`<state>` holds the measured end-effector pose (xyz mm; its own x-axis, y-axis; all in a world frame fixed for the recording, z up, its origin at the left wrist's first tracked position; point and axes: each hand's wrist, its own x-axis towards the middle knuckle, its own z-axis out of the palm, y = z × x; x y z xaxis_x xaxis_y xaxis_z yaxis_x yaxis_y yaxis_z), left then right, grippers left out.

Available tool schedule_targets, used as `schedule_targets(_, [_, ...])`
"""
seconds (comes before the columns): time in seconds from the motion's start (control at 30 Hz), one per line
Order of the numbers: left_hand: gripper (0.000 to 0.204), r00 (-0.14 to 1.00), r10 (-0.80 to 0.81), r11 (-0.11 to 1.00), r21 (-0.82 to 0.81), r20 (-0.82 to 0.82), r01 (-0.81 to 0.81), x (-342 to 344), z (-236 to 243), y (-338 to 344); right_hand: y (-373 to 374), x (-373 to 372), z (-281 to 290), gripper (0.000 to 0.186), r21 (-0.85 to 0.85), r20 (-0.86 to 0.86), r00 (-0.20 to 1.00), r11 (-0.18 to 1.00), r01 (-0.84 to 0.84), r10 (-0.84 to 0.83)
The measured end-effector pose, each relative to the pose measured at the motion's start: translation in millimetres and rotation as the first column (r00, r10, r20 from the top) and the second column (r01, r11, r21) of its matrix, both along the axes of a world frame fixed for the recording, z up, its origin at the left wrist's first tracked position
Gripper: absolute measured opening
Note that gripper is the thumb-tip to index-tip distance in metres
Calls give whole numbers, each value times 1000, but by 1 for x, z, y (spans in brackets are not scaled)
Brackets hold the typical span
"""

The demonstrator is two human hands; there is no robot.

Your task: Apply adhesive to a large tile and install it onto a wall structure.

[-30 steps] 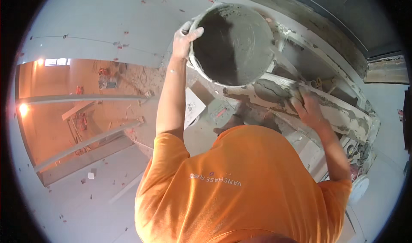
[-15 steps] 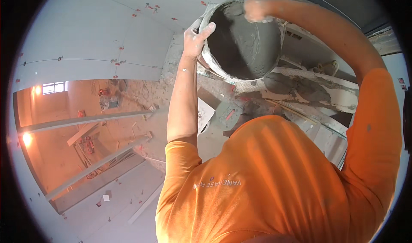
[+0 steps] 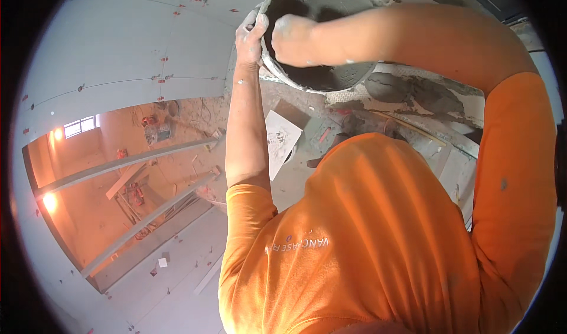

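Note:
A round bucket (image 3: pixel 302 88) with a pale, smeared rim is tilted so that its mouth faces me at the top of the view. Wet grey mortar (image 3: pixel 348 77) coats its inner wall and lies inside. My left hand (image 3: pixel 250 38) grips the bucket's left rim, thumb over the edge and fingers behind the outer wall. Over the mouth, close to that rim, is my right hand (image 3: pixel 293 41), curled into a fist. Its forearm crosses the opening from the right. Whatever the fist holds, if anything, is hidden. Grey residue marks both hands.
A ledge (image 3: pixel 472 105) on the right carries lumps of grey mortar (image 3: pixel 387 87). Below the bucket lies a white board (image 3: pixel 282 140). Panelled wall (image 3: pixel 118 45) with red clips fills the left, above two long bars (image 3: pixel 130 160) crossing an orange-lit opening.
My right fist has swept from the bucket's far right side leftward and nearer, close to my left hand. The bucket and left hand sit slightly higher and further left in view.

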<state>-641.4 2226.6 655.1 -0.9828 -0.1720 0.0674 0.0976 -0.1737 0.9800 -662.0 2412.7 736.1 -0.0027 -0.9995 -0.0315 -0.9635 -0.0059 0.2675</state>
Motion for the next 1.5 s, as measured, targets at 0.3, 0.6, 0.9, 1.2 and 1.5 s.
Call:
schedule_targets(0.3, [59, 999, 18, 1000, -19, 26, -17, 16, 11, 21, -7, -109, -103, 28, 509, 206, 944, 852, 122, -258])
schedule_targets(0.6, [69, 995, -88, 975, -198, 53, 97, 3, 21, 44, -64, 5, -201, 28, -166, 144, 944, 933, 320, -298])
schedule_targets(0.9, [71, 998, -52, 973, -224, 28, 57, 8, 14, 48, -6, -46, -145, 28, 337, 397, 698, 802, 493, -596])
schedule_targets(1.2, [73, 996, -26, 975, -218, 82, 43, 16, 20, 63, 2, -12, -189, 28, 591, 408, 599, 699, 403, -689])
schedule_targets(1.5, [76, 996, -8, 931, -365, -92, -26, 25, 7, 70, -6, -30, -212, 31, 41, 746, 416, 659, 751, -521])
